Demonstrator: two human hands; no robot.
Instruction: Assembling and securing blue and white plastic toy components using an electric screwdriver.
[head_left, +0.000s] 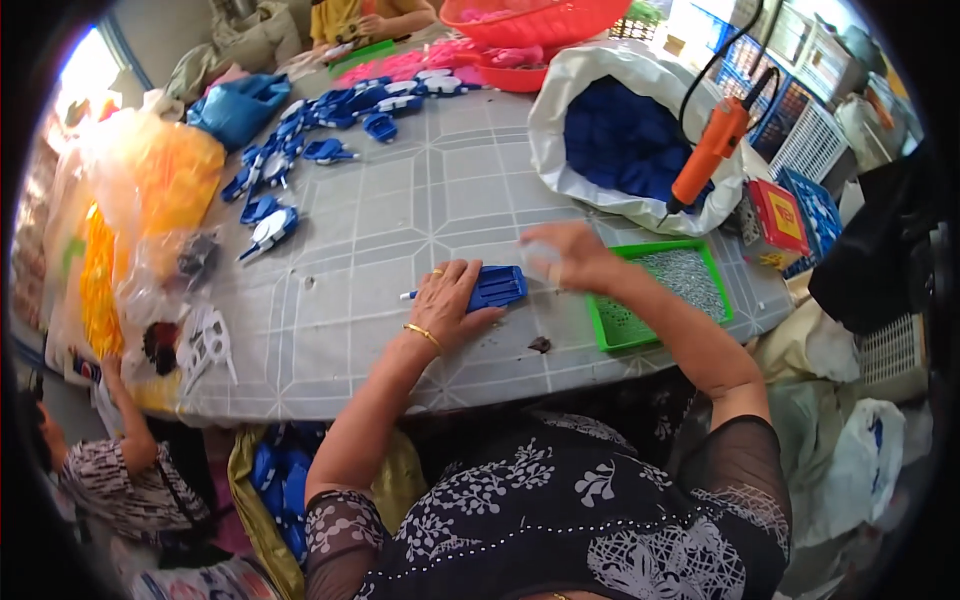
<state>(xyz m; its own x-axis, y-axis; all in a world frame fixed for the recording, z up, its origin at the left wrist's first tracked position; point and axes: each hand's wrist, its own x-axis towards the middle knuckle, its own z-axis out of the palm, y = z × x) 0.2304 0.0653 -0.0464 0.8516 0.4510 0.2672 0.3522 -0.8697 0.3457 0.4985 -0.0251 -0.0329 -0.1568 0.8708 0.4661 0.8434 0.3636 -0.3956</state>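
On the table in front of me lies a blue plastic casing [500, 287] with grooves in its upper face and a white tip at its left end. My left hand [447, 298] rests over it, fingers across the top and thumb along the near side, holding it down. My right hand [572, 255] is in the air just right of the casing, beside the green tray [613, 340]. Its fingers are curled but smeared by motion, so whether they hold anything is unclear. Small metal screws [680, 280] fill much of the tray.
An orange electric screwdriver [710, 152] hangs from a cord over a white sack [548, 150] of blue parts. Several blue-and-white pieces [330, 150] lie at the back left. Plastic bags [150, 160] with yellow parts and a person [130, 455] are at left; another person [375, 18] sits opposite.
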